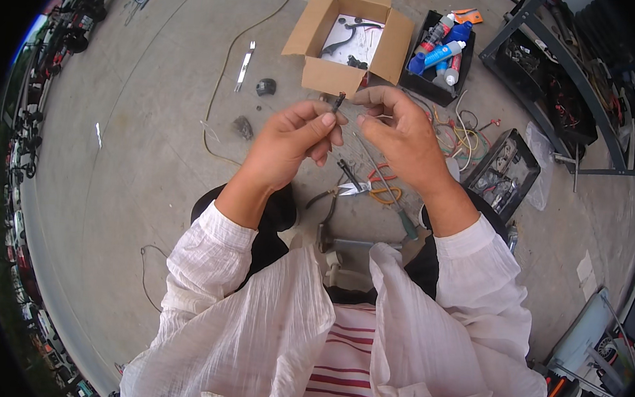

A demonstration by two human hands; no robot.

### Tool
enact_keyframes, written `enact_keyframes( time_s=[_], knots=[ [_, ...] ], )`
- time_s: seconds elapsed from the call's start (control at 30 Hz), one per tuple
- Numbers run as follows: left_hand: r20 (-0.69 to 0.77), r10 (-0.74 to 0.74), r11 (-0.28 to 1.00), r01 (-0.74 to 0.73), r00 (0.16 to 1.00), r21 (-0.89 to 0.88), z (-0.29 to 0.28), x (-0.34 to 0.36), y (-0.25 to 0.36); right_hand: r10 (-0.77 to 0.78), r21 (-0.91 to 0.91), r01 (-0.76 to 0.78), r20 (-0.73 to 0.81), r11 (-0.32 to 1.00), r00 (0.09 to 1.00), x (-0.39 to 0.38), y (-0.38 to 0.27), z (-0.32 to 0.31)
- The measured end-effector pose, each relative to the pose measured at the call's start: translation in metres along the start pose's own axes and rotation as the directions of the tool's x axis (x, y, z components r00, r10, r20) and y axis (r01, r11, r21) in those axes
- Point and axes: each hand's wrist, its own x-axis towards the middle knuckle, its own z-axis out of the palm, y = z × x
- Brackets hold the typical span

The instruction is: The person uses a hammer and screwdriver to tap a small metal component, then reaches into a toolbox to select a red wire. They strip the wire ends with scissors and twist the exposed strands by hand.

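Note:
My left hand (296,137) pinches a small dark part (338,102) upright between thumb and fingers. My right hand (397,137) is just right of it, fingers curled and thumb close to them; what they hold, if anything, is too small to make out. Beneath both hands lie scissors with orange handles (355,189), a green-handled screwdriver (407,224), black pliers (324,232) and a metal tool (366,243). Tangled coloured wires (467,143) spread out to the right. An open cardboard box (325,76) holding dark parts sits beyond my hands.
A black tray of bottles (437,94) and a second tray of metal parts (489,193) stand rightward, near a metal rack (619,159). A silver bar (246,66), a black cap (266,86) and a long cable (209,138) lie leftward on the concrete floor (115,205).

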Motion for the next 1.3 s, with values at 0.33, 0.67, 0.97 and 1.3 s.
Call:
enact_keyframes(
  time_s=[0.33,0.67,0.97,1.3],
  knots=[
    [0.041,-0.093,0.989,0.097,0.995,-0.111,0.01,0.001,-0.006,0.257,0.129,-0.262,0.054,0.956,0.965,0.0,-0.018,0.006],
    [0.001,-0.025,0.998,0.025,1.0,-0.055,0.017,0.003,-0.013,0.288,0.341,-0.3,0.088,0.891,0.954,0.0,-0.006,0.008],
    [0.014,-0.073,0.989,0.075,0.997,-0.128,0.017,0.004,-0.013,0.212,0.21,-0.213,0.027,0.954,0.977,-0.004,-0.008,0.006],
    [-0.033,0.054,0.998,-0.053,0.998,0.022,0.02,0.005,-0.018,0.263,0.169,-0.259,0.001,0.951,0.965,-0.004,-0.009,0.005]
  ],
)
